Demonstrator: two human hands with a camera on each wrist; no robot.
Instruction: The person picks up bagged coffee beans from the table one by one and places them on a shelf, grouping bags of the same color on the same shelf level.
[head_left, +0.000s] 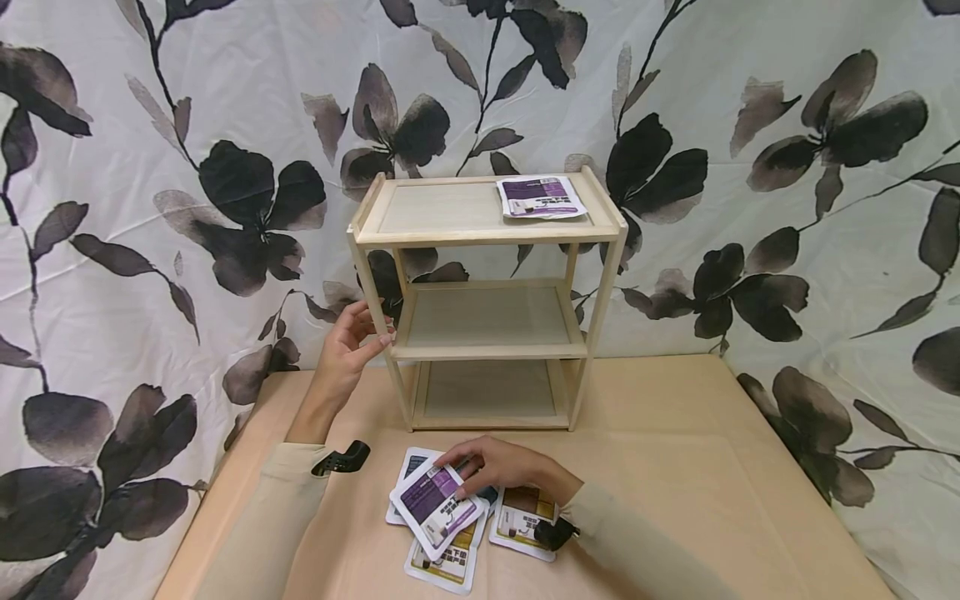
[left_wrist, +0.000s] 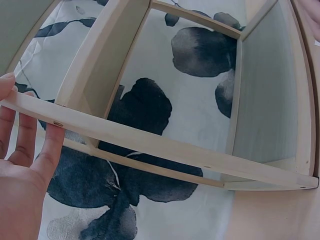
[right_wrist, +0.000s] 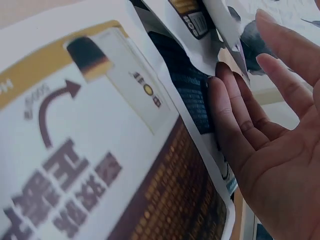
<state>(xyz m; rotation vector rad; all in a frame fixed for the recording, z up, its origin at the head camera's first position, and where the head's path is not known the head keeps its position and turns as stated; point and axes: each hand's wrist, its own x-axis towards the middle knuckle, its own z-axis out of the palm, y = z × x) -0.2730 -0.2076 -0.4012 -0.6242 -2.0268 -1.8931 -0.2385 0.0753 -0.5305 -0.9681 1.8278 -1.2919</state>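
My left hand (head_left: pixel 352 337) grips the left front post (left_wrist: pixel 145 140) of a small wooden three-tier shelf (head_left: pixel 487 353), near the middle tier. In the left wrist view the thumb lies over the post and the fingers reach behind it. Lower down, my right hand (head_left: pixel 498 462) pinches a purple-and-white packet (head_left: pixel 429 500) by its upper right edge, thumb on its printed face. This packet overlaps a gold-and-white packet (head_left: pixel 447 568) and a dark blue one (head_left: pixel 411 461). Close under the right wrist lies another gold-and-brown packet (head_left: pixel 517 525), large in the right wrist view.
Another purple-and-white packet (head_left: pixel 542 197) lies on the right part of the shelf's top tier. The shelf stands at the back of a tan table (head_left: pixel 660 467). Behind it hangs a white cloth (head_left: pixel 270 108) with dark flowers. Each wrist carries a black device.
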